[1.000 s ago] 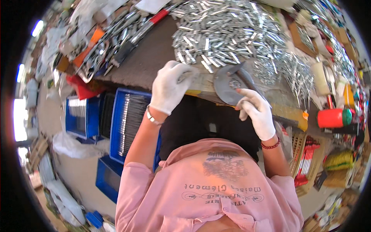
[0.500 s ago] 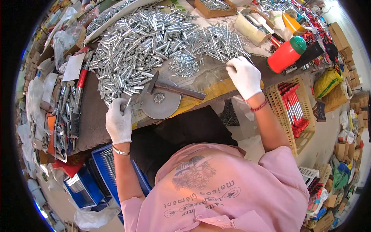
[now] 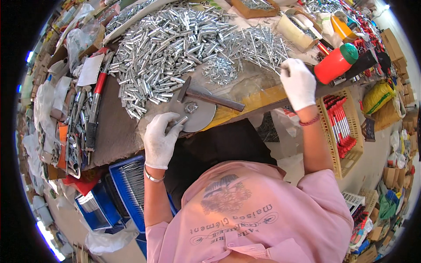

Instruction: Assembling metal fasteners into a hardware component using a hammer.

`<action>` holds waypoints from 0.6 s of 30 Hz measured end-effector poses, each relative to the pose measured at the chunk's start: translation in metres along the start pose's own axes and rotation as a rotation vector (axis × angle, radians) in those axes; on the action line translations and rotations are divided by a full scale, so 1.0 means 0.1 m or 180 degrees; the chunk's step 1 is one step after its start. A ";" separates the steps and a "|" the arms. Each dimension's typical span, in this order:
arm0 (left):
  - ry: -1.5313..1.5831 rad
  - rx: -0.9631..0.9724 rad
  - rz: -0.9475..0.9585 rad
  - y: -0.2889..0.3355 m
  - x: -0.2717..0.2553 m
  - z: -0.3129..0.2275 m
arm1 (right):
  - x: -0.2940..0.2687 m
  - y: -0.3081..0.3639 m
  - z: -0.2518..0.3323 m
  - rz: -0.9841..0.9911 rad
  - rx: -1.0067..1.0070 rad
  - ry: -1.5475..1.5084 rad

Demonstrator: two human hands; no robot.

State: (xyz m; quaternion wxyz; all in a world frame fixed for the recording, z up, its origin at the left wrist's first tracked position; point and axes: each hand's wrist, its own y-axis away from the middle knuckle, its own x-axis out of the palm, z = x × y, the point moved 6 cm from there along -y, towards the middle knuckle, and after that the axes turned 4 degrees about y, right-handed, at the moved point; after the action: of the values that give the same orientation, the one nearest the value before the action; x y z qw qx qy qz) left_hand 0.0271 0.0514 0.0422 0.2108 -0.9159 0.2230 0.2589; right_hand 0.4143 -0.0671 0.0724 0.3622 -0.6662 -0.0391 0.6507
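Note:
My left hand (image 3: 160,139), in a white glove, pinches a short metal tube (image 3: 180,121) between thumb and fingertips, just beside a round grey plate (image 3: 199,120). On that plate rest a hammer (image 3: 215,99) and a small ring-shaped cluster of metal bits (image 3: 190,107). My right hand (image 3: 299,83), also gloved, has its fingers pinched together at the near right end of a pile of thin metal pins (image 3: 258,46). A pin seems to touch its fingertips, but I cannot make out what it holds. A large heap of metal tubes (image 3: 162,57) lies beyond my left hand.
A pile of small metal parts (image 3: 220,70) lies behind the hammer. A red bottle with a green cap (image 3: 335,63) stands at right. Below the bench edge are a yellow crate (image 3: 348,162) of red-handled parts and blue bins (image 3: 127,188). Tools (image 3: 94,109) crowd the left.
My left hand has come from the tube heap toward the plate, now with a tube in its fingers. My right hand's fingers have drawn together by the pins. The whole view has shifted slightly.

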 end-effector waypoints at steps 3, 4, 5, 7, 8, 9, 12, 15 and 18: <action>-0.0400 0.0323 0.0191 -0.04 0.02 -0.05 | -0.19 -0.09 0.08 0.0656 -0.0169 -0.0571; -0.0407 0.0307 0.0197 -0.06 0.02 -0.07 | -0.14 -0.09 0.07 0.0672 -0.0171 -0.0581; -0.0529 0.0326 0.0200 -0.07 0.03 -0.11 | -0.02 -0.11 0.09 0.0761 -0.0307 -0.0656; -0.0583 0.0282 0.0138 -0.08 0.05 -0.12 | 0.16 -0.15 0.15 0.1015 -0.0439 -0.0910; -0.0498 0.0259 0.0117 -0.10 0.07 -0.08 | 0.23 -0.16 0.12 0.1019 -0.0521 -0.0897; -0.0411 0.0233 0.0109 -0.11 0.09 -0.05 | 0.29 -0.14 0.11 0.1032 -0.0591 -0.0884; -0.0378 0.0331 0.0060 -0.07 0.07 -0.04 | 0.08 -0.08 0.52 0.0700 -0.0819 -0.0942; -0.0378 0.0248 -0.0119 -0.03 0.06 -0.08 | -0.18 0.24 1.35 0.0911 -0.1745 -0.1697; -0.0317 0.0234 -0.0190 -0.02 0.07 -0.02 | -0.06 0.51 1.80 0.1226 -0.2102 -0.1575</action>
State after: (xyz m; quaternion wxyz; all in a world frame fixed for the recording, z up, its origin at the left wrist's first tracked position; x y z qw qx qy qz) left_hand 0.0343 0.0498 0.0405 0.2627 -0.8997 0.1942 0.2894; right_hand 0.2313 -0.0296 0.0698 -0.0175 -0.5656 -0.2051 0.7985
